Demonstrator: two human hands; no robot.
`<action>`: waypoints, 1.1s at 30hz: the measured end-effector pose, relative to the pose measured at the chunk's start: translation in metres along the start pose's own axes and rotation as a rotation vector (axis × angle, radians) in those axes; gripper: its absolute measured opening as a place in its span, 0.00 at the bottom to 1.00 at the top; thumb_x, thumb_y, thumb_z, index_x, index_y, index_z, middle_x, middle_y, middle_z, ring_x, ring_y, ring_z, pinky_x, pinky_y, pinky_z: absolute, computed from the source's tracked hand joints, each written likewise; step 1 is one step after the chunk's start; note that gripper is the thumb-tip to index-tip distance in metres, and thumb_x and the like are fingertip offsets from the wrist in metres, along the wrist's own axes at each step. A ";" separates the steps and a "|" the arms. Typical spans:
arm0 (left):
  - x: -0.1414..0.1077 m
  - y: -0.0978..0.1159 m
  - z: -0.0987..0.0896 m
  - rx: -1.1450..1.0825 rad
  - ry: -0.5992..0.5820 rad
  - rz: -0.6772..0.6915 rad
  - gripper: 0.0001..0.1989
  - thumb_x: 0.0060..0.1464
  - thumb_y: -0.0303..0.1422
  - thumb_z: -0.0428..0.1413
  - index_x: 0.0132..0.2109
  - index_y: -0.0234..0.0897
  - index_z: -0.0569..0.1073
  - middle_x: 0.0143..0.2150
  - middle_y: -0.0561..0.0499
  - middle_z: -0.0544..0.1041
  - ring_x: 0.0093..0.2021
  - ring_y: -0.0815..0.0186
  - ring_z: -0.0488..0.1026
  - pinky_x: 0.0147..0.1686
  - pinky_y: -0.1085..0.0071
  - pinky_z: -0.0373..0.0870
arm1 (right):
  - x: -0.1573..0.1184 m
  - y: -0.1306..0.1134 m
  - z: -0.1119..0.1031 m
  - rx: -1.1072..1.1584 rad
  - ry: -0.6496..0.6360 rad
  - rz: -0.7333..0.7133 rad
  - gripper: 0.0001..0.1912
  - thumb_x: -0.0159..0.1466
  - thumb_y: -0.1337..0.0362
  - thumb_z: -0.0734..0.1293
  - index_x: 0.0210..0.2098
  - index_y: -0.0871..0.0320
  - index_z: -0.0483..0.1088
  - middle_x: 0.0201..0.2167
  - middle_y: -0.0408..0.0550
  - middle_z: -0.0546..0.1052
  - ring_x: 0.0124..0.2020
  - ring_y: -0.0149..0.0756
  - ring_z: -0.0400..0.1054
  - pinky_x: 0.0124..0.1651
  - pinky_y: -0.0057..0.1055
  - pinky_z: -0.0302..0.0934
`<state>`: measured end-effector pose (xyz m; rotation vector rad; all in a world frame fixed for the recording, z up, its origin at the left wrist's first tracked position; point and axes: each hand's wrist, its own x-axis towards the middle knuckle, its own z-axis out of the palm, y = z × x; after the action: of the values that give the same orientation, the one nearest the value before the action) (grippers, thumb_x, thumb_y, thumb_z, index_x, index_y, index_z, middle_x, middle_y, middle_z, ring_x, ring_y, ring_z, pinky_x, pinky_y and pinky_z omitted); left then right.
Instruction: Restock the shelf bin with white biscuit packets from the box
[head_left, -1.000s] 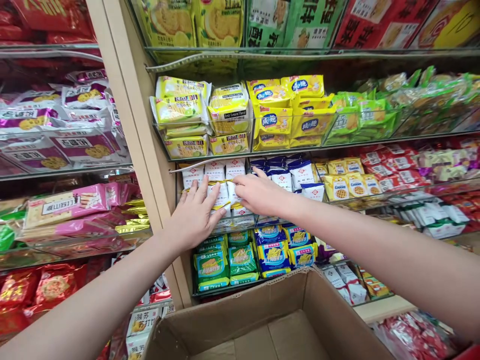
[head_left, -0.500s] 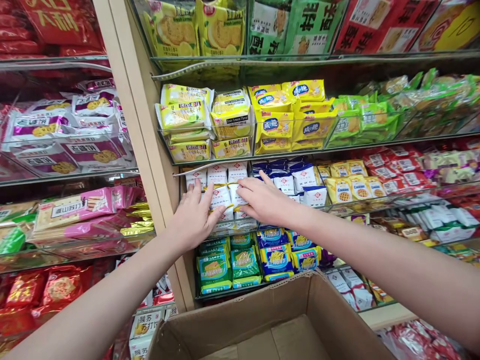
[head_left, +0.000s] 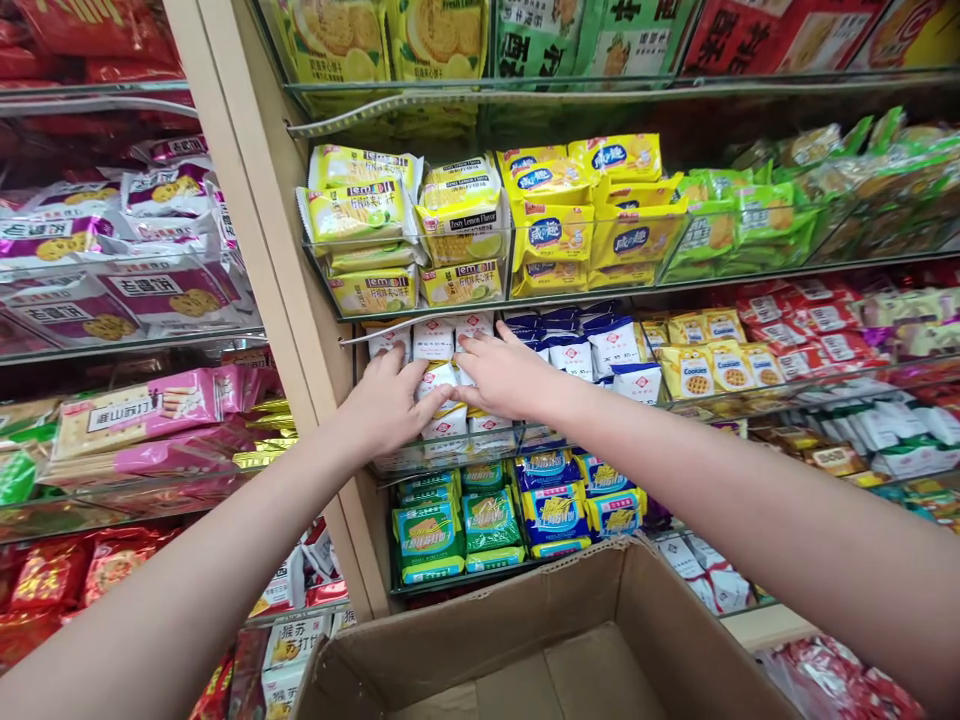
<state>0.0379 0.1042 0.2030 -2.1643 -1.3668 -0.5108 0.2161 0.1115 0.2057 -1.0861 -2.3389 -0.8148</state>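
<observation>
Small white packets (head_left: pixel 435 340) with red marks stand in rows in a clear-fronted shelf bin. My left hand (head_left: pixel 390 400) lies over the left part of these packets, fingers apart and palm down. My right hand (head_left: pixel 502 375) rests on the packets just to its right, fingers spread, with the thumb side near my left thumb. Neither hand grips a packet. White packets with dark blue ends (head_left: pixel 615 345) sit right of my right hand. Below are green packets (head_left: pixel 427 535) and blue-and-yellow packets (head_left: pixel 555 515).
A brown cardboard box (head_left: pixel 480 625) with its top open is at the bottom centre, below my forearms. Yellow packets (head_left: pixel 551 235) fill the shelf above my hands. A pale wooden upright (head_left: pixel 262 250) divides the shelves on the left.
The view has shifted slightly, with the upper shelves higher in the picture. Both hands have slid a little further up and in over the white packets; the fingers remain spread.
</observation>
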 end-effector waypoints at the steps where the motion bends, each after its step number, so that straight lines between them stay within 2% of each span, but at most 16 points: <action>1: -0.001 0.000 -0.001 -0.005 -0.003 0.003 0.30 0.56 0.50 0.39 0.54 0.29 0.64 0.50 0.36 0.64 0.54 0.47 0.60 0.54 0.53 0.58 | -0.001 -0.001 -0.001 0.006 0.003 0.004 0.24 0.65 0.54 0.59 0.49 0.69 0.66 0.52 0.62 0.68 0.54 0.52 0.60 0.61 0.55 0.42; 5: -0.004 0.000 -0.001 -0.033 -0.014 0.001 0.33 0.56 0.47 0.41 0.59 0.23 0.56 0.54 0.32 0.62 0.56 0.47 0.60 0.56 0.54 0.57 | -0.005 -0.003 -0.001 0.021 0.015 0.017 0.20 0.65 0.59 0.60 0.50 0.68 0.64 0.50 0.61 0.69 0.54 0.51 0.59 0.61 0.54 0.42; 9: -0.009 0.000 -0.006 -0.075 -0.005 -0.017 0.30 0.58 0.42 0.39 0.59 0.22 0.55 0.56 0.34 0.63 0.59 0.53 0.59 0.58 0.59 0.56 | -0.009 -0.003 0.002 0.028 0.052 0.005 0.21 0.65 0.61 0.61 0.53 0.69 0.61 0.53 0.62 0.67 0.57 0.50 0.56 0.62 0.54 0.40; 15: -0.021 0.001 -0.012 -0.086 0.004 -0.055 0.31 0.57 0.38 0.40 0.61 0.20 0.50 0.63 0.31 0.55 0.65 0.52 0.49 0.61 0.56 0.50 | -0.011 -0.003 0.005 0.050 0.116 0.000 0.21 0.65 0.62 0.60 0.54 0.69 0.60 0.54 0.62 0.66 0.57 0.49 0.55 0.62 0.55 0.38; 19: -0.015 0.003 -0.009 -0.070 0.030 -0.034 0.28 0.58 0.37 0.37 0.60 0.20 0.54 0.62 0.31 0.55 0.64 0.51 0.51 0.61 0.57 0.50 | 0.000 -0.006 0.007 0.068 0.126 -0.007 0.18 0.66 0.63 0.57 0.52 0.69 0.62 0.54 0.62 0.65 0.56 0.48 0.56 0.62 0.51 0.42; 23: 0.004 0.001 -0.009 -0.046 0.081 -0.022 0.23 0.57 0.35 0.36 0.55 0.25 0.61 0.53 0.34 0.65 0.57 0.52 0.59 0.58 0.54 0.56 | 0.018 -0.008 0.006 0.091 0.112 0.020 0.21 0.66 0.62 0.56 0.54 0.69 0.60 0.55 0.62 0.64 0.57 0.49 0.55 0.60 0.47 0.47; 26: 0.014 -0.003 -0.005 -0.041 0.069 -0.048 0.23 0.57 0.36 0.36 0.50 0.23 0.64 0.48 0.32 0.67 0.54 0.49 0.62 0.56 0.50 0.57 | 0.027 -0.006 0.007 0.113 0.053 0.052 0.24 0.67 0.59 0.55 0.57 0.70 0.57 0.58 0.62 0.61 0.59 0.51 0.52 0.60 0.48 0.47; 31: 0.019 -0.006 0.005 -0.047 0.048 -0.069 0.26 0.58 0.38 0.37 0.55 0.21 0.61 0.57 0.30 0.59 0.61 0.45 0.52 0.59 0.48 0.50 | 0.028 -0.004 0.016 0.109 0.017 0.022 0.28 0.67 0.59 0.54 0.61 0.73 0.51 0.62 0.63 0.55 0.62 0.52 0.46 0.63 0.49 0.42; 33: 0.021 -0.005 0.003 -0.056 0.044 -0.075 0.26 0.57 0.38 0.38 0.54 0.21 0.62 0.56 0.30 0.60 0.61 0.45 0.53 0.59 0.49 0.51 | 0.028 -0.002 0.018 0.107 0.022 0.021 0.28 0.67 0.59 0.55 0.61 0.73 0.51 0.62 0.63 0.55 0.62 0.52 0.46 0.63 0.49 0.41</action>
<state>0.0417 0.1224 0.2138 -2.1393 -1.4296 -0.6288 0.1951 0.1375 0.2083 -1.0491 -2.3205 -0.6821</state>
